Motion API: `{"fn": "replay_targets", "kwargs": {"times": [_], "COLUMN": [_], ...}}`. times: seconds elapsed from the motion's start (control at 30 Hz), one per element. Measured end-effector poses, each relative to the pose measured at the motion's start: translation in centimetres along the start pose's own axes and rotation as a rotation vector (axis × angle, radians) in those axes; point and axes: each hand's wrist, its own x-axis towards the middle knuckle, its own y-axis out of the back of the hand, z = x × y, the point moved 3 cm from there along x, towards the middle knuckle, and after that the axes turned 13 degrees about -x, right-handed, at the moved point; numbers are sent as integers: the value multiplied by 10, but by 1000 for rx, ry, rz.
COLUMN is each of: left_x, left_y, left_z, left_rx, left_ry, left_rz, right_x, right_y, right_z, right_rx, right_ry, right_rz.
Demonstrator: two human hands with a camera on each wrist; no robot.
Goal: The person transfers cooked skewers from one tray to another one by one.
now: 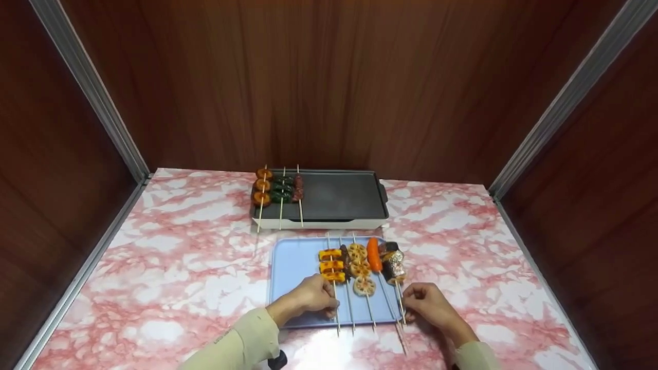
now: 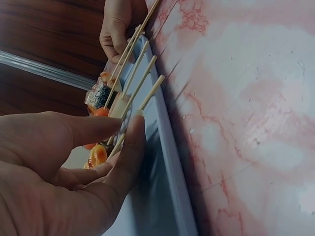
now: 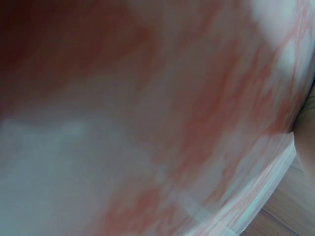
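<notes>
On the blue tray (image 1: 295,257) lie several food skewers side by side. The thumb and fingers of my left hand (image 1: 311,295) pinch the stick of the leftmost one, a skewer of yellow grilled chunks (image 1: 331,265). My right hand (image 1: 429,306), at the tray's right edge, pinches the stick of the rightmost skewer, which has dark and silvery chunks (image 1: 394,264). Between them lie a thin dark skewer (image 1: 345,262), a lotus root skewer (image 1: 364,285) and an orange-red sausage skewer (image 1: 375,254). In the left wrist view, stick ends (image 2: 152,88) jut over the tray's rim.
Behind the tray stands a flat black griddle (image 1: 339,195) with a pale base. Three skewers lie on its left part: round orange-brown slices (image 1: 262,185), green pieces (image 1: 281,192) and reddish meat (image 1: 298,188). Dark wood panels (image 1: 329,87) enclose the pink-and-white marbled table (image 1: 195,257).
</notes>
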Motion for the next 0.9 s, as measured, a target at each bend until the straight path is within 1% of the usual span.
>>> {"fn": "replay_targets", "kwargs": {"times": [0.2, 0.3, 0.4, 0.47, 0.53, 0.63, 0.77, 0.9], "left_x": [-2, -2, -2, -1, 0, 2, 7, 16], "left_y": [15, 26, 37, 45, 53, 64, 77, 89], "left_z": [11, 19, 28, 35, 43, 57, 75, 88], "left_rx": [59, 110, 119, 113, 108, 130, 197, 255], "left_ry": [12, 23, 17, -13, -59, -128, -172, -172], "left_rz": [12, 23, 51, 82, 125, 183, 240, 279], "right_x": [0, 0, 1, 0, 0, -1, 0, 0], "right_y": [1, 1, 1, 1, 1, 1, 1, 0], "right_z": [-1, -1, -1, 0, -1, -1, -2, -1], "right_rx": [-37, -40, -38, -35, -27, -19, -8, 3], "right_ry": [-1, -3, -2, -4, -7, -15, -24, -27], "right_rz": [1, -7, -18, -22, -29, -39, -40, -34]}}
